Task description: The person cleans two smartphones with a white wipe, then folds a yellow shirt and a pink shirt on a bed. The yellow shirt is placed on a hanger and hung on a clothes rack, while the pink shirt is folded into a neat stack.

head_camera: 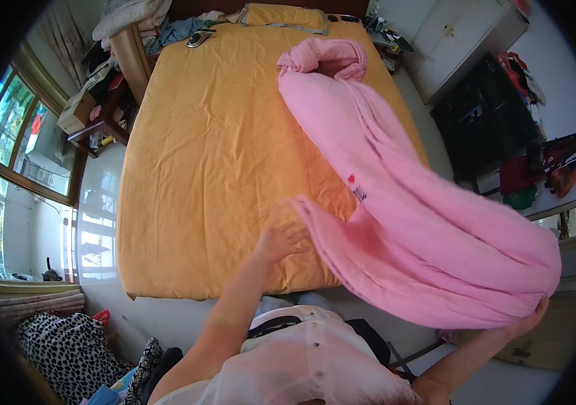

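A large pink quilt (pixel 394 167) lies folded lengthwise over the right side of a bed with an orange sheet (pixel 207 152). Its far end is bunched up, and its near end is lifted off the bed at the right. My right hand (pixel 536 311) holds the lifted edge at the lower right; most of its fingers are hidden by the cloth. Above the near part of the sheet, my left hand (pixel 283 240) has its fingers spread, slightly blurred, beside the quilt's raised near corner. No cloth shows in its grasp. A small red mark and dark print show on the quilt.
An orange pillow (pixel 285 17) lies at the bed's far end, and a dark handheld device (pixel 199 38) at the far left corner. Clothes (pixel 65 349) are heaped at the lower left. Right of the bed stand a black cabinet (pixel 485 121) and a pale wardrobe (pixel 460 45).
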Available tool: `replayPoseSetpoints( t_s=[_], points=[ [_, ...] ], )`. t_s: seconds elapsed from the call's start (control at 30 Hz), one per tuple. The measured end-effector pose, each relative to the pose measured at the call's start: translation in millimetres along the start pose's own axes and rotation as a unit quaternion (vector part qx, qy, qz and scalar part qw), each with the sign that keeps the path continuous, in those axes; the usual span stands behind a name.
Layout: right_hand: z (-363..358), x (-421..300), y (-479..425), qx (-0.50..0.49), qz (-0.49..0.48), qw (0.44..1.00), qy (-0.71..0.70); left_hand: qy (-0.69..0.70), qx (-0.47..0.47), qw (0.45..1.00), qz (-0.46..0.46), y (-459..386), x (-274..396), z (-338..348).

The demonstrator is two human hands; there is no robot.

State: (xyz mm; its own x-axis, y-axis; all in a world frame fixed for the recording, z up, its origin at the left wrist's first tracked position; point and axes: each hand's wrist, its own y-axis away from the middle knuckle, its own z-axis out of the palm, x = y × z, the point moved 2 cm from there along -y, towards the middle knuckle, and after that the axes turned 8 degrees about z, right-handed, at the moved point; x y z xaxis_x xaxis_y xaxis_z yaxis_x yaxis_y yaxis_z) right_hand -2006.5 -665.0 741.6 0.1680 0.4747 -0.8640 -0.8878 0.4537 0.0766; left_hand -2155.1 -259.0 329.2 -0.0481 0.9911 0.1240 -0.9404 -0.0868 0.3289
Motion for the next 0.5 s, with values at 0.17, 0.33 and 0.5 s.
replayPoseSetpoints(
  t_s=[0.17,0.33,0.5],
  points=[
    [-6,52,-50,-0.104,0.049,0.993,0.034,-0.261,0.161,0.945,-0.117,-48,-75,15],
    [36,137,-118,-0.310,0.171,0.925,0.140,-0.384,0.151,0.911,0.003,-61,-113,88],
    [37,161,-98,-0.697,0.170,0.585,0.379,-0.374,0.081,0.908,0.169,-86,-96,171]
  ],
)
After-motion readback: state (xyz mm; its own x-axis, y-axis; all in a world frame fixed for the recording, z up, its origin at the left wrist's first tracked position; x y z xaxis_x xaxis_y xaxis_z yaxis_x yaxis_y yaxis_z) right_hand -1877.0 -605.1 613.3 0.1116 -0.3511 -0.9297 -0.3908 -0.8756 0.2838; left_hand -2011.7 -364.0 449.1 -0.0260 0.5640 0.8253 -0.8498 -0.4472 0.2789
